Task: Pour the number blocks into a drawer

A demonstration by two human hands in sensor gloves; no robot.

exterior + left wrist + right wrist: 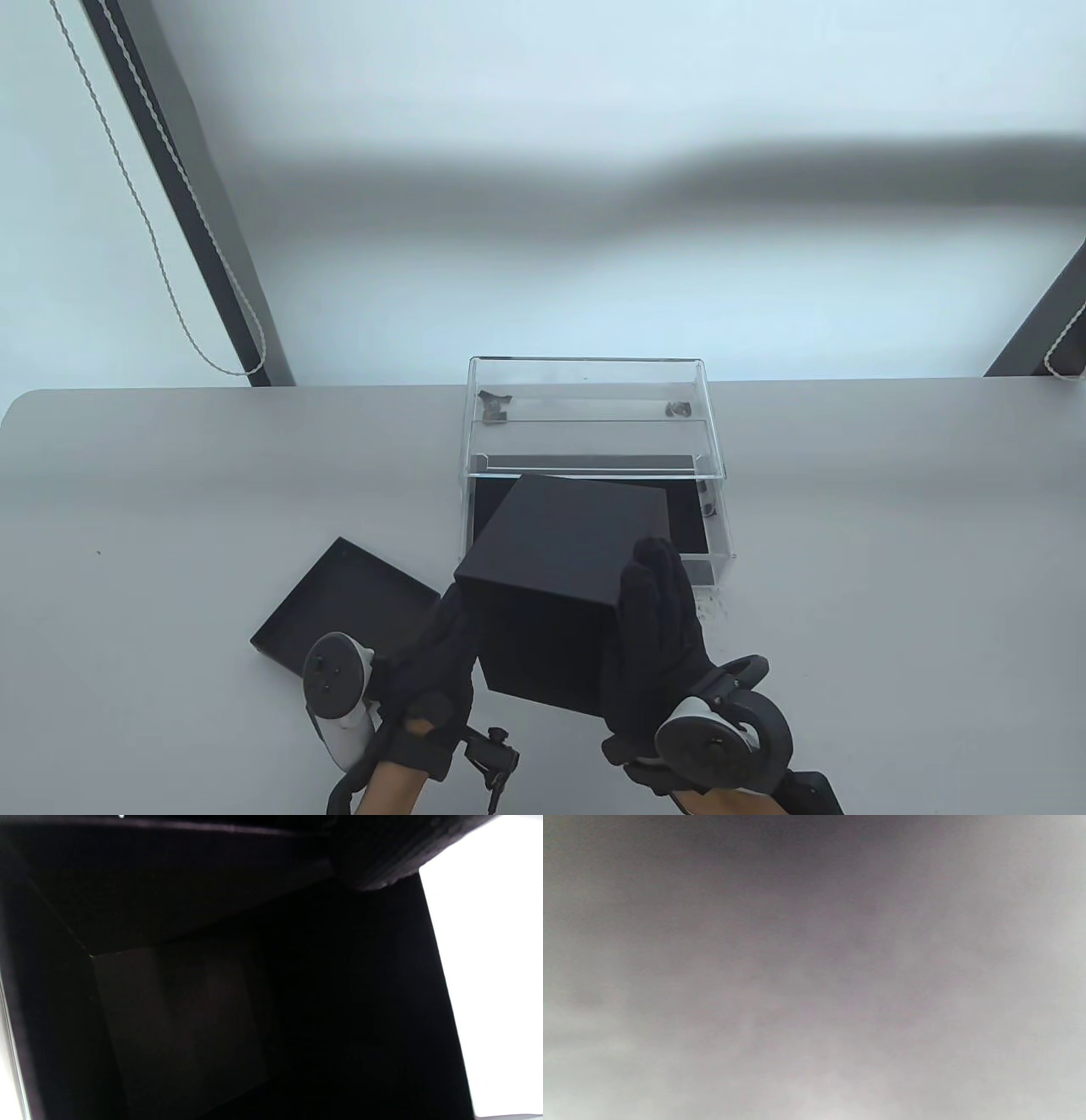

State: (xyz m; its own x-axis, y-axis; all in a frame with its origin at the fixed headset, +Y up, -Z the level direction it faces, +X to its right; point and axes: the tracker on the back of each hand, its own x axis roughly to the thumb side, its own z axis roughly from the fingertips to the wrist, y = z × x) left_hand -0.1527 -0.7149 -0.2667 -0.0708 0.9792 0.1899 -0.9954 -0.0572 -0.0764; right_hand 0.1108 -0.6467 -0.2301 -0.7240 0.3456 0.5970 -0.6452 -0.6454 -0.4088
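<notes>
A black cube-shaped box (564, 577) is held up between both hands, tipped forward over the pulled-out drawer (691, 543) of a clear acrylic cabinet (594, 416). My left hand (437, 671) presses the box's left side. My right hand (657, 628) lies flat against its right side, fingers straight. The drawer has a black lining. No number blocks show in any view. The left wrist view shows only the box's dark wall (191, 1005) close up. The right wrist view is a grey blur.
The box's black lid (339, 607) lies flat on the grey table (170, 509), left of the box. The cabinet stands at the table's far edge. Small dark fittings sit inside the cabinet's upper shelf (492, 406).
</notes>
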